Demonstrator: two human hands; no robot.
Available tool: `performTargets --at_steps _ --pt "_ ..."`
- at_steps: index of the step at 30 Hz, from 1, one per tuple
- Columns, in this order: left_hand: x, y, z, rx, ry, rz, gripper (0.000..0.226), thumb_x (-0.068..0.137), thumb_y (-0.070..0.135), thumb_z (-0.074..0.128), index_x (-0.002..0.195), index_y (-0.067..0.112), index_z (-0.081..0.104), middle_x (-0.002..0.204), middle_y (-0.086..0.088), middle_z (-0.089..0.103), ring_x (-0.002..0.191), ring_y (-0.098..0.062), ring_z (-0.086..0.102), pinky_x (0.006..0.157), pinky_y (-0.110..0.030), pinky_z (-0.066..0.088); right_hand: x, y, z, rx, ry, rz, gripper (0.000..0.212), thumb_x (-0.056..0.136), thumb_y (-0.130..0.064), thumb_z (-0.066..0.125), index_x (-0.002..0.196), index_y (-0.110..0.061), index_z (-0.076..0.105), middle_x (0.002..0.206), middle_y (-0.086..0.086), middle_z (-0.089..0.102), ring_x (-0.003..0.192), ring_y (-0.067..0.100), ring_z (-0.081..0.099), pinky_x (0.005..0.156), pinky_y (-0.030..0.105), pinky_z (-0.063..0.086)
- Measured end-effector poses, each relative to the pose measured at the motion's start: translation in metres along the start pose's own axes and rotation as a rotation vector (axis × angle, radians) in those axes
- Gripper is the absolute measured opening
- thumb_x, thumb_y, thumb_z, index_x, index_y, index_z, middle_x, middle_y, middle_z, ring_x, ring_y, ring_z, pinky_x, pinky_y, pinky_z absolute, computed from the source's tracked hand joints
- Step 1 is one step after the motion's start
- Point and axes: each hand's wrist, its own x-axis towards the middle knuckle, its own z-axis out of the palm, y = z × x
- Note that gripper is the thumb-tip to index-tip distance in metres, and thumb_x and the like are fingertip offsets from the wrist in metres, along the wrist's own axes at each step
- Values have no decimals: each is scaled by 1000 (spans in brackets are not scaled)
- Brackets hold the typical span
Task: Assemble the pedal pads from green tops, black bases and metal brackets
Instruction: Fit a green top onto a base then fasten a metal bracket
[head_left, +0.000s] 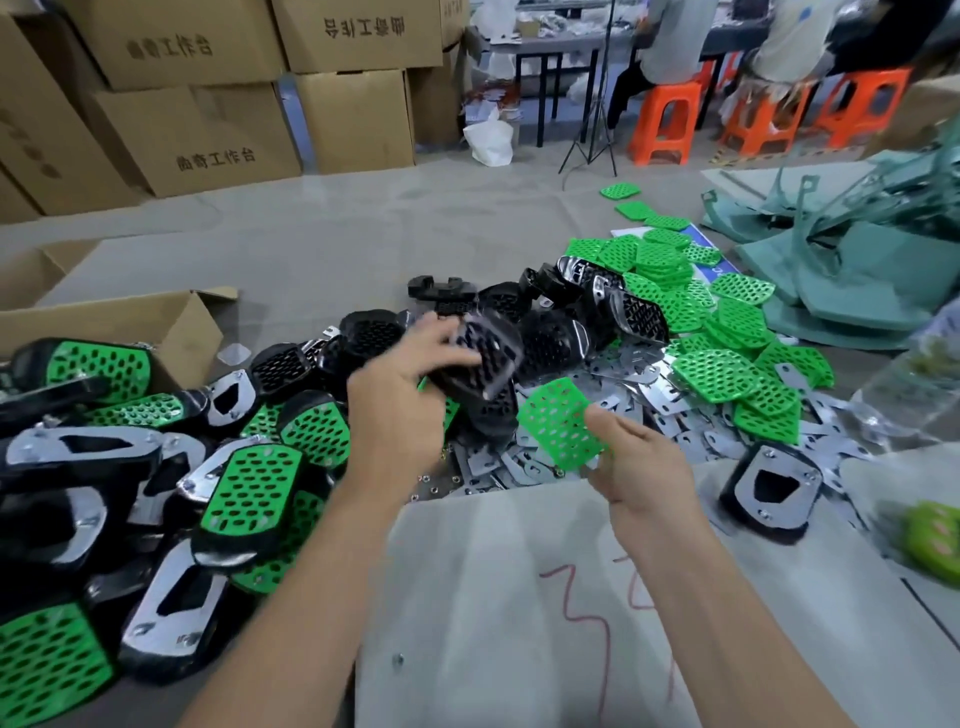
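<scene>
Hovering above the heap of metal brackets, a black base is gripped by the left hand, fingers curled round its edge, while a green top is pinched at its near corner by the right hand. The top is judged thin, light and bendy, best taken by its rim; the base is judged stiff, best grasped across its sides.

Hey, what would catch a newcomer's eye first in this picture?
Bright green tops heaped at right. In the middle, the left hand grips a black base while the right hand pinches a single green top. Assembled pads pile up at left.
</scene>
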Motion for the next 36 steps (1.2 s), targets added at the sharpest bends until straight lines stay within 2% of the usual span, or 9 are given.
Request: performTargets --at_steps 3,9,12,15,18,24,28,32,36 --pt "-71 -3 0 -89 -10 -156 89 68 -30 51 88 53 78 129 14 68 122 4 62 111 -28 47 -8 3 -15 108 31 6 14 91 -23 74 87 -10 73 44 -7 41 38 8 29 42 19 29" --pt "-114 -18 -13 -77 -252 -323 85 67 -31 45 92 41 82 110 30 72 115 1 67 102 -21 51 -26 20 -38 -114 -64 -171 19 87 -8 75 70 -13 72 55 1 60 55 15 49 56 24 45" --pt "-117 -19 -18 -290 -203 -549 97 65 -38 27 129 25 63 116 8 73 113 -7 70 97 -19 53 -33 24 -44 -300 -95 -311 19 81 -1 75 75 -19 74 61 3 65 56 16 53 57 27 47" --pt "-118 -10 -18 -485 -21 -730 87 67 -39 23 131 7 59 115 -12 71 110 -22 71 92 -22 57 -36 24 -48 -433 -89 -382 33 80 -1 72 89 -33 75 59 3 56 54 18 44 54 32 39" --pt "-123 5 -17 -256 9 -688 69 81 -27 40 132 11 64 123 -7 70 120 -18 67 107 -31 51 -38 23 -49 -380 -170 -329 61 78 9 67 116 -40 65 68 8 55 57 19 43 56 35 37" --pt "-141 29 -21 573 -46 -505 51 88 47 64 138 36 61 123 4 73 113 -31 65 96 -40 47 -46 23 -49 -252 -222 -245 31 78 12 63 94 -12 73 65 7 65 56 18 49 58 30 39" --pt "-146 26 -6 422 -151 -495 68 77 41 82 141 38 59 127 7 71 118 -20 63 101 -33 47 -50 23 -43 -223 -247 -213 20 84 6 63 92 -8 74 67 8 63 59 18 49 59 26 42" --pt "-140 20 4 165 -153 -482 113 67 12 90 156 46 29 104 43 65 103 23 55 88 3 34 -52 23 -31 -208 -275 -162 17 93 2 60 91 -8 74 66 10 66 56 17 50 57 25 43" --pt "-143 17 12 171 -98 -474 126 71 18 89 162 41 5 138 28 58 128 -2 54 102 -16 39 -56 24 -22 -221 -300 -97 16 96 -1 58 91 -8 72 66 10 69 54 16 54 53 22 45"
